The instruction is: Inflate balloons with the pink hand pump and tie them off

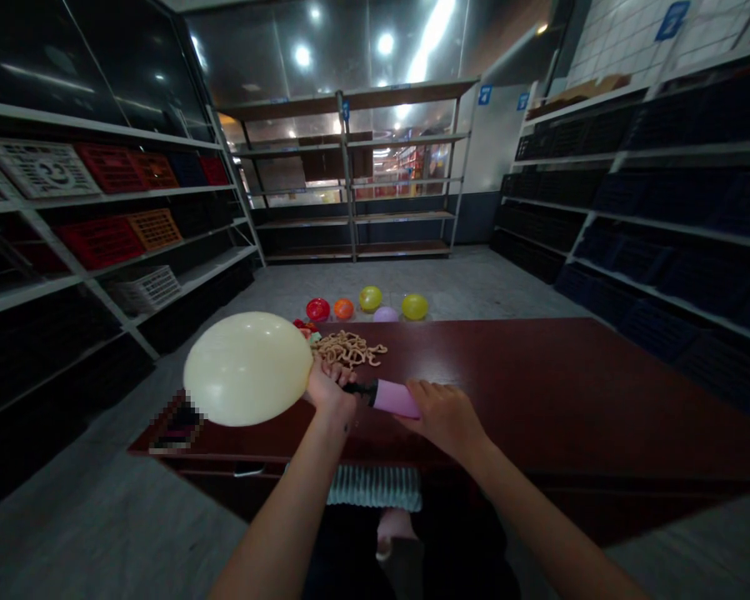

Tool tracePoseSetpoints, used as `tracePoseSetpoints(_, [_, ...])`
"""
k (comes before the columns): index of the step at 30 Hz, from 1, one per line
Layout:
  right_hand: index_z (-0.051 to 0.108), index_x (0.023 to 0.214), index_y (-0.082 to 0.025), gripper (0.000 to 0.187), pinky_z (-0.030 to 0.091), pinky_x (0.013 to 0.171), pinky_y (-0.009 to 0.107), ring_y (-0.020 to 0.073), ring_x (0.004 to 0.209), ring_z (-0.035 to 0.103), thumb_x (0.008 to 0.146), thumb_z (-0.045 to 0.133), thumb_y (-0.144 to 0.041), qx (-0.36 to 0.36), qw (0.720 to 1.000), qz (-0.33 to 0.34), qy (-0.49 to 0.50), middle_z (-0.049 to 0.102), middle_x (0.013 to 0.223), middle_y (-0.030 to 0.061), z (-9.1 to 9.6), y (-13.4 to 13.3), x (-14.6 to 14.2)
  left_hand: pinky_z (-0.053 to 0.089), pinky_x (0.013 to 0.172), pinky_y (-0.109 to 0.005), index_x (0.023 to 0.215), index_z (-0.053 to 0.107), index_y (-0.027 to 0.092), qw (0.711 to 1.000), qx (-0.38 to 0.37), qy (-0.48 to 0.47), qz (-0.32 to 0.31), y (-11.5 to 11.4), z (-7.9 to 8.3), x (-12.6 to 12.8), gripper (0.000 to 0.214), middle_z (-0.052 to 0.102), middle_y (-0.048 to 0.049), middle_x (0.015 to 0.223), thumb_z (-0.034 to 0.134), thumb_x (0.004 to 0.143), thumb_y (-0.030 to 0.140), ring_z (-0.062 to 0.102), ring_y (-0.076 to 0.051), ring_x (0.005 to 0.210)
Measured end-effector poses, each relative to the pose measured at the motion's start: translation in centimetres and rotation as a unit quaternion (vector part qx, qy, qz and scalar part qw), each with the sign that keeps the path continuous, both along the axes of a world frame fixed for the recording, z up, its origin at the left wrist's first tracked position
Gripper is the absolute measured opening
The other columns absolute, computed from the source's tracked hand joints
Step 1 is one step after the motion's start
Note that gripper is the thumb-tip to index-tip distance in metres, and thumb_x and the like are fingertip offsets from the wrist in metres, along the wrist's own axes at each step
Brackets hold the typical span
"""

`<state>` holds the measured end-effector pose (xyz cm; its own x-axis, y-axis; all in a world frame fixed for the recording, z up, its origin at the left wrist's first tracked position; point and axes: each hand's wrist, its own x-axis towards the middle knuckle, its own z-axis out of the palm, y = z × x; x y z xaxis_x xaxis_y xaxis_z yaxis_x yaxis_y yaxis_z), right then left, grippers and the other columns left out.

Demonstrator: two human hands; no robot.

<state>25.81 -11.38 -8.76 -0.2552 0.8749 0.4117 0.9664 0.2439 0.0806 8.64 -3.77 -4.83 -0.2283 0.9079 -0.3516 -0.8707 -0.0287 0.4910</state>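
A pale yellow inflated balloon (247,368) floats just above the left end of the dark red table (537,375). My left hand (329,389) is closed round the balloon's neck where it meets the black nozzle of a pink hand pump (392,397). My right hand (443,414) wraps over the pump's body, fingers curled on it. Just beyond my left hand lies a heap of tan, uninflated balloons (348,348), with a few red ones (301,327) beside it.
Several inflated balloons lie on the floor past the table: red (317,309), orange (343,309), yellow-green (370,297), lilac (386,315), yellow (414,307). Metal shelving (100,250) with crates lines the left, dark shelves (650,208) the right, empty racks the back.
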Motion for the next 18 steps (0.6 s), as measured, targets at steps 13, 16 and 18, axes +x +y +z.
tracePoseSetpoints(13, [0.062,0.110,-0.018,0.046,0.036,0.069,0.031,0.0228,0.081,0.067,0.089,0.052,-0.058,0.014,0.999,-0.010,-0.045,0.072,0.093,0.0088,-1.8,-1.1,5.1,0.021,0.043,-0.024,0.063,0.019,0.020,1.000,0.006,0.010,0.014,2.1,0.1,-5.5,0.039,0.019,0.0072,0.044,0.039,0.096,0.024,0.020,-0.007,0.035])
tracePoseSetpoints(16, [0.062,0.107,-0.021,0.046,0.036,0.065,0.030,0.0240,0.081,0.068,0.086,0.052,-0.060,-0.057,0.998,-0.029,-0.002,0.073,0.094,0.0080,-1.2,-1.2,4.4,0.020,0.043,-0.023,0.063,0.019,0.020,0.999,0.038,0.008,0.018,2.1,0.4,-5.6,0.041,0.019,0.0076,0.045,0.042,0.097,0.026,0.019,-0.006,0.036])
tracePoseSetpoints(18, [0.062,0.106,-0.022,0.046,0.036,0.062,0.030,0.0248,0.079,0.069,0.085,0.052,-0.061,-0.117,0.992,-0.040,0.028,0.074,0.090,0.0072,-0.6,-1.2,3.7,0.019,0.043,-0.023,0.063,0.020,0.020,0.999,0.049,0.007,0.020,1.9,0.6,-5.2,0.042,0.019,0.0079,0.045,0.043,0.097,0.029,0.020,-0.006,0.036])
